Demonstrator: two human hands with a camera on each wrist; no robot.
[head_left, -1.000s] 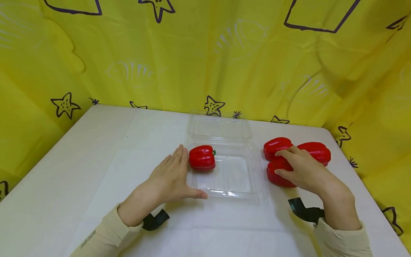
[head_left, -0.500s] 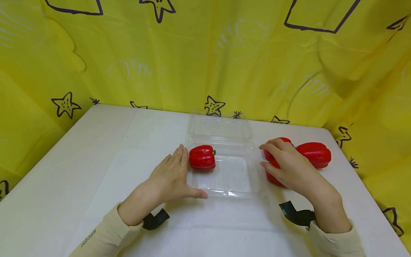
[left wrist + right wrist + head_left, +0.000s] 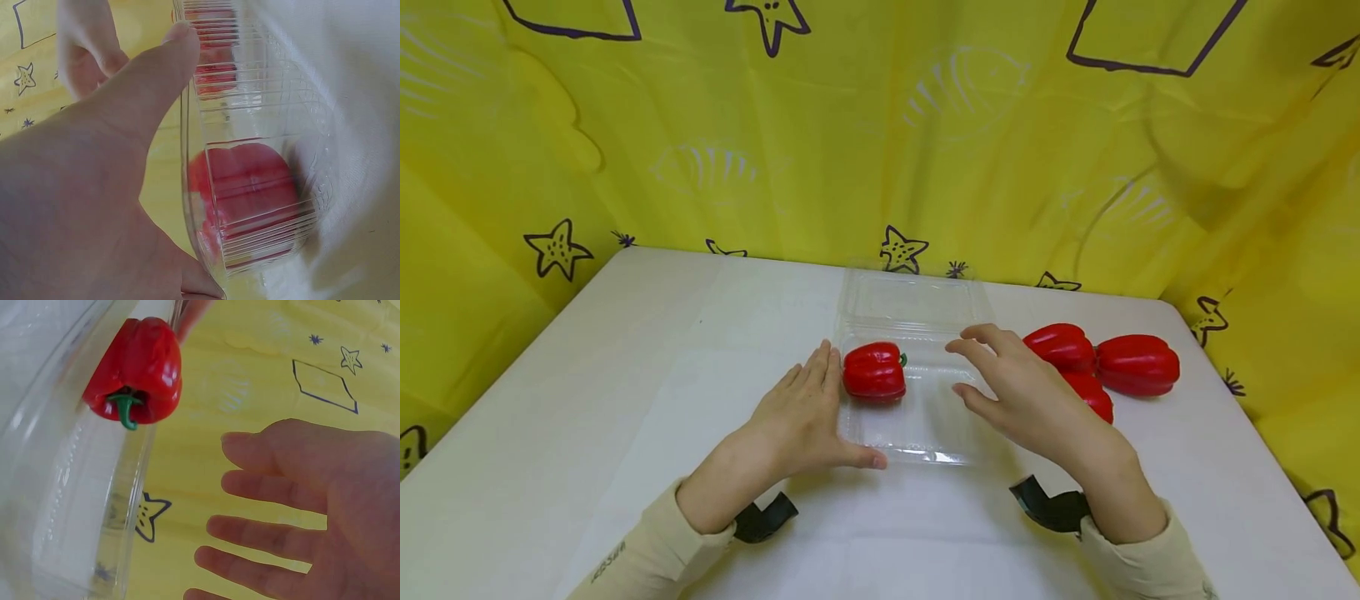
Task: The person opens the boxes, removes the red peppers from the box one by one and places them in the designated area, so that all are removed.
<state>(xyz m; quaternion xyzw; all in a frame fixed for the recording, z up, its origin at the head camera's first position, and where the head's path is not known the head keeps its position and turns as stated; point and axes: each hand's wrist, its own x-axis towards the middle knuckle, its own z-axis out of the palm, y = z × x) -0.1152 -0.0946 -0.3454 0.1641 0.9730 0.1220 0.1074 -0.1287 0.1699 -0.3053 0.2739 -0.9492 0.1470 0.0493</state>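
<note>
A yellow curtain (image 3: pixel 880 125) printed with dark stars hangs behind and beside a white table (image 3: pixel 587 400). On the table lies a clear plastic box (image 3: pixel 925 417) with its hinged lid (image 3: pixel 913 293) folded back flat toward the curtain; the box is so transparent that its edges are hard to trace. One red pepper (image 3: pixel 874 372) lies on its side in the left end of the box, green stem pointing right.

The left hand (image 3: pixel 801 417) rests flat on the table against the left wall of the box, fingers straight and together, thumb along the front edge. In the left wrist view the pepper shows only as a red blur through the ribbed wall.

The right hand (image 3: pixel 1015 392) hovers over the right end of the box, fingers spread and loosely bent, holding nothing.

Three more peppers (image 3: pixel 1097 362) sit just right of the box, touching each other; the nearest one is partly hidden behind the right hand. Both sleeves are cut off by the bottom edge.
</note>
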